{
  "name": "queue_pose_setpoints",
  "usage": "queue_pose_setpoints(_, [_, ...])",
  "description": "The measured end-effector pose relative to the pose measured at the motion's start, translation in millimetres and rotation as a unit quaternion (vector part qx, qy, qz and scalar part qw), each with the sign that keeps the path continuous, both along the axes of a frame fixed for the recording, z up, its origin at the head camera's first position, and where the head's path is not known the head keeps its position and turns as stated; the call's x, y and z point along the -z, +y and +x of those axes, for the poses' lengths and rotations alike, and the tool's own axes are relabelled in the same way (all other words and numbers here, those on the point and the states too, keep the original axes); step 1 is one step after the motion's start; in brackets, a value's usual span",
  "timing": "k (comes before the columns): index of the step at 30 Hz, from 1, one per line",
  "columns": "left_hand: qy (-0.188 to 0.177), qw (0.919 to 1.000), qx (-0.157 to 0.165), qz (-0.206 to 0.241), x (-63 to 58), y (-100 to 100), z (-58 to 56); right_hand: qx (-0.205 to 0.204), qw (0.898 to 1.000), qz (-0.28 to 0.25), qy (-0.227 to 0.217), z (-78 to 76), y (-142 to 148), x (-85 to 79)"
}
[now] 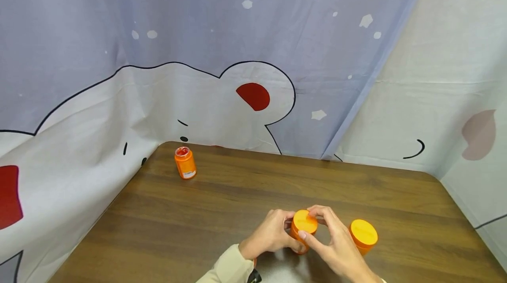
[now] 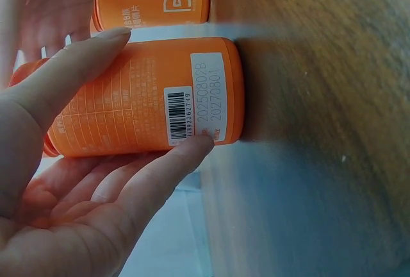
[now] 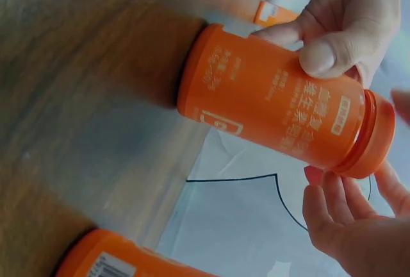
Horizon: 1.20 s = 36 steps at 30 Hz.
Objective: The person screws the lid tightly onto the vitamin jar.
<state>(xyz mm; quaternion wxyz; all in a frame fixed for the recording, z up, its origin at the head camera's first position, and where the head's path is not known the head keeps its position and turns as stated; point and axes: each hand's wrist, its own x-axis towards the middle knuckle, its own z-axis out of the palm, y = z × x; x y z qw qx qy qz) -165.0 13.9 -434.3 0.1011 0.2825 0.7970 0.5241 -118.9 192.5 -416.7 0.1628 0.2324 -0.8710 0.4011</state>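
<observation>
An orange plastic bottle [image 3: 269,97] with a lighter orange lid [image 1: 305,221] stands upright on the wooden table near its front. My left hand [image 1: 271,232] grips the bottle's body from the left, thumb on the near side. Around the lid are the thumb and fingers of my right hand [image 1: 336,248]; in the right wrist view its fingertips are right at the lid's edge. Printed text, a barcode and a white date label [image 2: 209,97] show on the bottle's side. Just right of my right hand is a second lidded orange bottle [image 1: 363,234], partly hidden by that hand.
An open orange bottle [image 1: 186,165] without a lid stands at the table's back left corner, red showing inside its mouth. Curtains [image 1: 222,111] with cartoon prints hang behind and beside the wooden table [image 1: 237,186]. A small orange sliver peeks out by my left wrist.
</observation>
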Motion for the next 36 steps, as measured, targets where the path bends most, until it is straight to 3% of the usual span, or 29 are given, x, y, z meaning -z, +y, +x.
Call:
queue_pose_setpoints(10, [-0.005, 1.0, -0.008, 0.0, 0.1, 0.9, 0.6, -0.054, 0.996, -0.055, -0.042, -0.9, 4.5, -6.5])
queue_pose_setpoints(16, [-0.01, 0.9999, -0.008, -0.001, -0.2, 1.2, 0.3, -0.078, 0.995, -0.053, -0.044, -0.4, 3.7, -4.1])
queue_pose_setpoints(27, [-0.014, 0.9999, -0.001, 0.007, 2.3, 2.0, 0.0, -0.057, 0.996, -0.044, -0.046, 0.9, 3.2, -1.2])
queue_pose_setpoints(36, [-0.012, 0.9999, 0.001, 0.011, 0.2, 1.6, 1.7, -0.025, 0.999, -0.041, 0.002, 0.9, -1.9, 0.5])
